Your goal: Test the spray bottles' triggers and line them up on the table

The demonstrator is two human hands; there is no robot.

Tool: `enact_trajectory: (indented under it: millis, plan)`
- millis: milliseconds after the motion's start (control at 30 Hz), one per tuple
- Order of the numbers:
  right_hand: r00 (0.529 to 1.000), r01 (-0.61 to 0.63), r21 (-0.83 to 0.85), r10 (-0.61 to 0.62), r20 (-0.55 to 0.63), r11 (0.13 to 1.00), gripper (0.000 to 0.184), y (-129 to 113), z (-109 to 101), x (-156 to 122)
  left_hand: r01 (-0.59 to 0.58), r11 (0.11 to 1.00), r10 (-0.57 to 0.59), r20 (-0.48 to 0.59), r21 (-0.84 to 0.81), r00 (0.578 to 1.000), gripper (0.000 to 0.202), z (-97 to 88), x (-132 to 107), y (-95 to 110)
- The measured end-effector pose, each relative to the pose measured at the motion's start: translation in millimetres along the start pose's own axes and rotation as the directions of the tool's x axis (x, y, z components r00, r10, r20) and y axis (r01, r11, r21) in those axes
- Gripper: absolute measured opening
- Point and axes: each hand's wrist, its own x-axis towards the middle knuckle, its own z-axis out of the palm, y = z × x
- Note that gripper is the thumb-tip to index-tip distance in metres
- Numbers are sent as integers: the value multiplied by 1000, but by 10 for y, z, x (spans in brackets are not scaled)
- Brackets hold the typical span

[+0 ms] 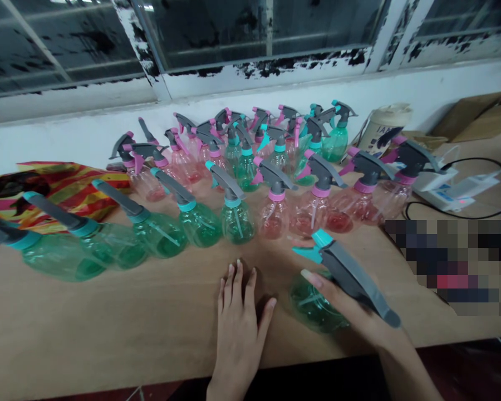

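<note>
My right hand (342,298) is closed round the neck of a green spray bottle (313,303) with a grey head and turquoise nozzle. That bottle is at the table's near side, right of centre; most of the fingers are hidden behind it. Flat on the table, fingers spread, lies my left hand (239,312), holding nothing. Beyond the hands runs a front row of spray bottles: green ones on the left, such as one green bottle (237,223) near the middle, and pink ones on the right, such as one pink bottle (273,214).
Behind the row stands a cluster of pink and green spray bottles (246,167). A red and yellow striped bag (75,195) lies at left. A white tub (386,125), cardboard box (476,117), power strip (451,192) and black cable (455,219) occupy the right side of the wooden table (108,328).
</note>
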Motion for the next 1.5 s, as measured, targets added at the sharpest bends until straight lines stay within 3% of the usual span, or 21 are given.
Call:
enact_trajectory:
  millis: [233,567,800,1033,1167,1300,1500]
  plan:
    - [994,-105,9,105,-11,994,28,44,6,-48,8,1000,-8,5,-5,1000,50,0,2,5]
    - [997,-80,-23,80,-15,997,10,12,-1,-21,0,1000,-1,-5,-8,1000,49,11,5,4]
    - [999,29,-26,-29,-22,999,21,-38,21,25,14,998,-14,3,-64,1000,49,-13,-3,-3]
    - [1000,1,10,0,-24,1000,11,-85,68,23,120,920,-87,104,-374,991,37,-222,-14,55]
    - [999,50,38,-51,17,998,13,-144,98,24,95,859,-34,128,-503,991,38,-347,-16,128]
    - [994,80,73,-85,70,994,26,-206,180,10,25,872,29,103,-489,994,51,-489,-24,186]
    - [978,197,87,-202,52,976,34,-317,416,6,3,912,33,80,-411,996,73,-660,-52,213]
